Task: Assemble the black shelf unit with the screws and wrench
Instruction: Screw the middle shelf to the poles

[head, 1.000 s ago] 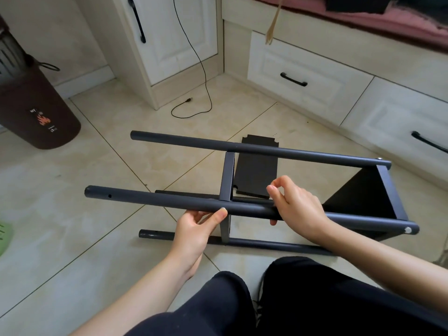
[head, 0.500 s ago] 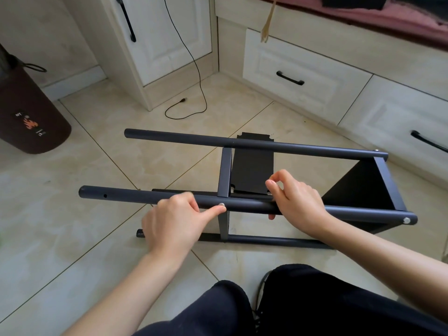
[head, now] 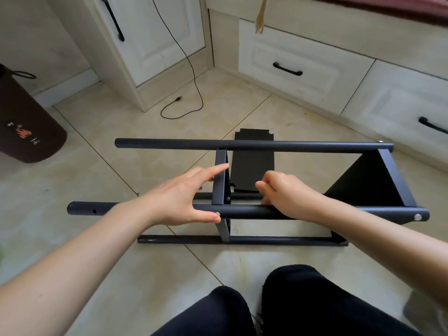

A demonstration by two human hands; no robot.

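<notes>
The black shelf frame lies on its side on the tiled floor. Its near tube (head: 252,212) and far tube (head: 291,146) are joined by a crossbar (head: 219,180) and a fitted black panel (head: 363,185) at the right end. My left hand (head: 179,197) lies over the near tube with straight fingers reaching to the crossbar, its thumb touching a silver screw (head: 217,213). My right hand (head: 288,192) grips the near tube just right of the crossbar. A loose black panel (head: 252,166) lies on the floor behind. No wrench is in view.
A brown bin (head: 26,132) stands at the left. A black cable (head: 191,76) trails from a white cabinet. White drawers (head: 303,59) with black handles run along the back right. My black-trousered legs (head: 315,299) are at the bottom.
My left hand has come from under the near tube to lie over it, and its fingers have spread toward the crossbar. My right hand has kept its hold on the tube.
</notes>
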